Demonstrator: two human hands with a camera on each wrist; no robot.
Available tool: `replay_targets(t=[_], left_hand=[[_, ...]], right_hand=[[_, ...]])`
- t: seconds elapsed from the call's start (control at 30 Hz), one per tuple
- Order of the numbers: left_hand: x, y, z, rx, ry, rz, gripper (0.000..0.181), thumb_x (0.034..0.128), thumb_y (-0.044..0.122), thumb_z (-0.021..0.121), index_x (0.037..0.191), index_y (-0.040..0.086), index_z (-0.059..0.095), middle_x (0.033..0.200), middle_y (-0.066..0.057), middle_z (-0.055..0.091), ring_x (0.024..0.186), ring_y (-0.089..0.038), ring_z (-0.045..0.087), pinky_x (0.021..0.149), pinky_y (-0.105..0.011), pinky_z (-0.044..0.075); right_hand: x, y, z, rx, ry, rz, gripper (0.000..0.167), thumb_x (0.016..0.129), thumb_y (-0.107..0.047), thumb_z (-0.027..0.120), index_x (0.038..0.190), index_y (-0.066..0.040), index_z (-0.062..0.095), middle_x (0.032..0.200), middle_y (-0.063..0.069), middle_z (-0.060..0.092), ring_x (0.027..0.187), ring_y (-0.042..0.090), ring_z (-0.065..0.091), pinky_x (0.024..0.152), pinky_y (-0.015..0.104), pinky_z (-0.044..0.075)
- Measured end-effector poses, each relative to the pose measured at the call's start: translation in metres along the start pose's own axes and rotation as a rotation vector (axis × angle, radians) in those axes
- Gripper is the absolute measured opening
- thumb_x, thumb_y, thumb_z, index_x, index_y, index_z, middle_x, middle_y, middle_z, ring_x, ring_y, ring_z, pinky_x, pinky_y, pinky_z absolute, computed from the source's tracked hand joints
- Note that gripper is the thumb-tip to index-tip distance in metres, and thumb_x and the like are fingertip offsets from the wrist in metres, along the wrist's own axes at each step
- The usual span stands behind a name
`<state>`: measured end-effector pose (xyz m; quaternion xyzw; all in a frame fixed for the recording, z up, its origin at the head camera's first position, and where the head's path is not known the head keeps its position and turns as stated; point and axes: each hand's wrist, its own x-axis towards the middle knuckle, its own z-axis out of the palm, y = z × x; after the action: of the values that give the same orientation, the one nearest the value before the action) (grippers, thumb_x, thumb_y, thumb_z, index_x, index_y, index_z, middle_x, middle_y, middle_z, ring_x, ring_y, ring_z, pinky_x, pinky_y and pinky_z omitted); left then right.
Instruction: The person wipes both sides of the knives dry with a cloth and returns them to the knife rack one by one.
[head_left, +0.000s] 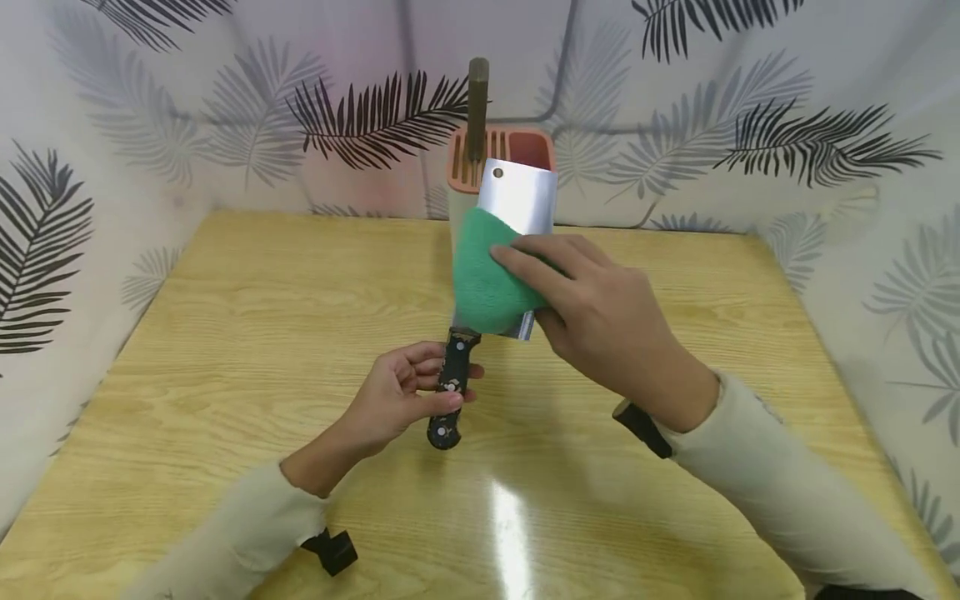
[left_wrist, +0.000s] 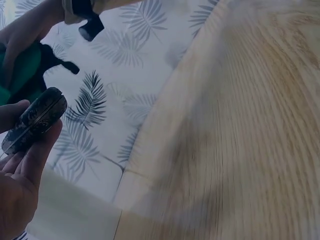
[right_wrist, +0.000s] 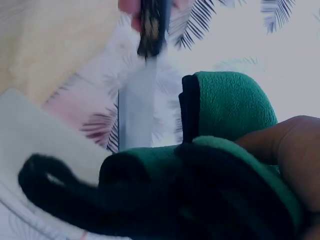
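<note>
My left hand [head_left: 401, 392] grips a cleaver by its worn black riveted handle [head_left: 452, 379], thumb on top. The broad shiny blade [head_left: 521, 196], with a hole in its far corner, points away from me. A green cloth [head_left: 487, 275] is pinched in my right hand [head_left: 600, 308] and hides the middle of the blade. Dark trim and a loop [right_wrist: 65, 200] on the cloth show in the right wrist view. The butt of the handle [left_wrist: 37, 120] sits between my left thumb and fingers in the left wrist view.
Behind the blade stands a knife block [head_left: 501, 135] with an orange slotted top, another knife's brown handle [head_left: 477, 108] rising from it. Everything is over a wooden table [head_left: 300, 283]. Leaf-patterned fabric [head_left: 247, 125] hangs behind and at the sides.
</note>
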<state>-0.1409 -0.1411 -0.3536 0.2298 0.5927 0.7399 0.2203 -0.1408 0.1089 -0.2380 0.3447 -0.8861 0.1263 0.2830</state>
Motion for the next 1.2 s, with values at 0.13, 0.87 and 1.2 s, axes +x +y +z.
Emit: replay_targets(t=[0.13,0.87,1.2], left_hand=[[0.006,-0.003,0.007,-0.009,0.009,0.037,0.058,0.0906,0.001,0.07,0.14,-0.013,0.043,0.122,-0.015,0.07,0.098,-0.017,0.075,0.087,-0.036,0.062],[0.005,-0.008,0.024,0.01,-0.038,0.088,0.061,0.0901,-0.004,0.068,0.142,-0.018,0.04,0.127,-0.046,0.054,0.1,-0.013,0.074,0.087,-0.028,0.06],[0.019,0.0,0.019,0.006,0.08,0.119,0.058,0.0887,-0.009,0.067,0.142,-0.015,0.043,0.126,-0.039,0.06,0.097,-0.013,0.075,0.085,-0.029,0.062]], right_hand=[[0.005,-0.01,0.015,-0.101,-0.028,-0.042,0.054,0.083,-0.003,0.074,0.132,-0.02,0.063,0.127,0.008,0.067,0.112,0.027,0.067,0.057,0.044,0.061],[0.044,0.054,0.024,-0.156,-0.036,0.27,0.049,0.093,-0.013,0.066,0.141,-0.019,0.058,0.143,0.01,0.06,0.126,0.035,0.06,0.059,0.058,0.057],[0.006,0.008,0.045,-0.099,0.057,0.07,0.054,0.085,-0.031,0.073,0.135,-0.015,0.063,0.138,0.011,0.064,0.121,0.033,0.065,0.08,0.052,0.062]])
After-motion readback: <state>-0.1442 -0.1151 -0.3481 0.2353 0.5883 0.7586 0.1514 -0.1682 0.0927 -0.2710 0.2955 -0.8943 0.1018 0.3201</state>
